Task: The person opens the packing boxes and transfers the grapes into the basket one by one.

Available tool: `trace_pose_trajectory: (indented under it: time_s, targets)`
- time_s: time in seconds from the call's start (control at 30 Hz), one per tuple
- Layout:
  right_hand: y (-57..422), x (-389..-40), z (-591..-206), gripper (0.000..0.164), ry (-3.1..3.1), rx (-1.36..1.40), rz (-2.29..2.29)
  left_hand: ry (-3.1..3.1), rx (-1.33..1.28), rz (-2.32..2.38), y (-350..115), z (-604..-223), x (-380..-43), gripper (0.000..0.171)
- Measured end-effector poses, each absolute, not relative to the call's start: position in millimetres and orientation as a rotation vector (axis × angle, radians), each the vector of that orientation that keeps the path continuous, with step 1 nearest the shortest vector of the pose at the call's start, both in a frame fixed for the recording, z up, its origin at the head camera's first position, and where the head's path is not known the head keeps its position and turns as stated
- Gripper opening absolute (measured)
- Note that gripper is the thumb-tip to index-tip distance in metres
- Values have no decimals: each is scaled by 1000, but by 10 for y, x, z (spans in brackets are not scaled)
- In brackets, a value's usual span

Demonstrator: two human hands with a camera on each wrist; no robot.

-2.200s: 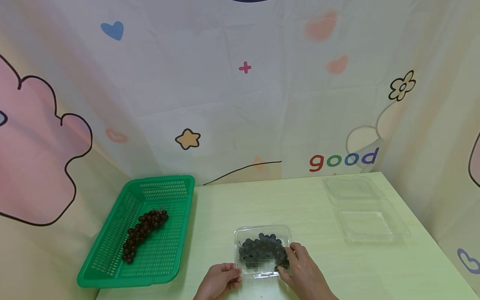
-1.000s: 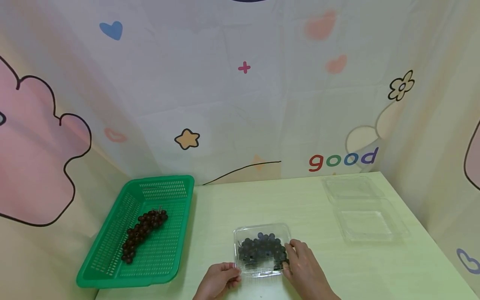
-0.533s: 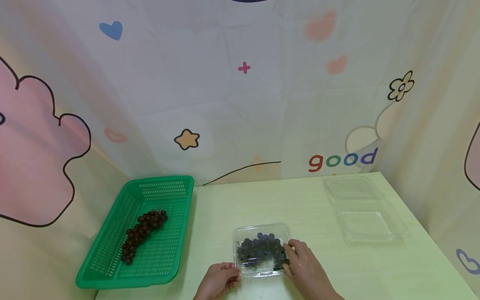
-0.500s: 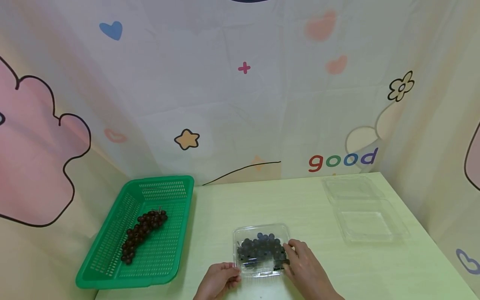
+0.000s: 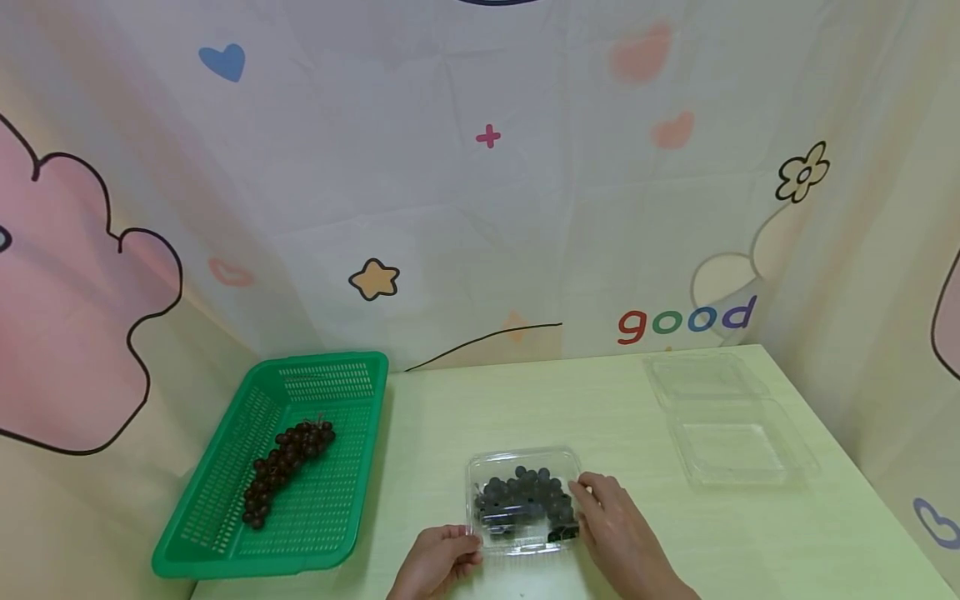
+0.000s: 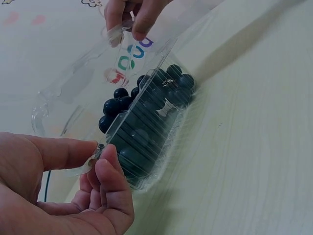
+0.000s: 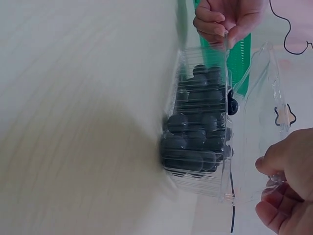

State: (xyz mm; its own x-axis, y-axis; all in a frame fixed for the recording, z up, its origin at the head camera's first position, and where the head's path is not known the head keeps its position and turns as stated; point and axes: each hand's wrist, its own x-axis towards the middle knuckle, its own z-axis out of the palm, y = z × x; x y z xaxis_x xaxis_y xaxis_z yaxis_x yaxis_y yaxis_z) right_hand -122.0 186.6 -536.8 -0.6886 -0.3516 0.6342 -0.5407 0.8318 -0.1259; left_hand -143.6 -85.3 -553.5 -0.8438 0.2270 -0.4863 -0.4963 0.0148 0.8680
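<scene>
A clear plastic clamshell box [image 5: 528,457] holding a bunch of dark grapes [image 5: 517,496] stands on the table near the front edge. My left hand [image 5: 438,560] pinches the box's near left corner between thumb and fingertips; the left wrist view shows this grip on the rim closely. At the right side, my right hand [image 5: 621,533] pinches the edge of the lid [image 7: 258,90] between thumb and fingers. In the right wrist view the lid stands at an angle to the base, partly raised. One grape [image 7: 233,106] shows above the rim between base and lid.
On the left is a green basket [image 5: 367,467] with a long bunch of dark red grapes [image 5: 285,467] inside. Another clear clamshell box [image 5: 738,450] lies unfolded at the table's right side. A printed curtain [image 5: 450,192] hangs behind and beside the table [image 5: 600,408].
My right hand has shifted slightly right and away from me, uncovering the grapes at the box's near right corner. My left hand keeps its pinch at the left corner.
</scene>
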Motion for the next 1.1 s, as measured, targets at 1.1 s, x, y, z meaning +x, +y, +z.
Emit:
trace_pose_trajectory:
  time_s: [1.1]
  targets:
    - [1941,-1412,-5139,30,-2327,604,564,1794,-328,1850,-856,-5548,-1469,8]
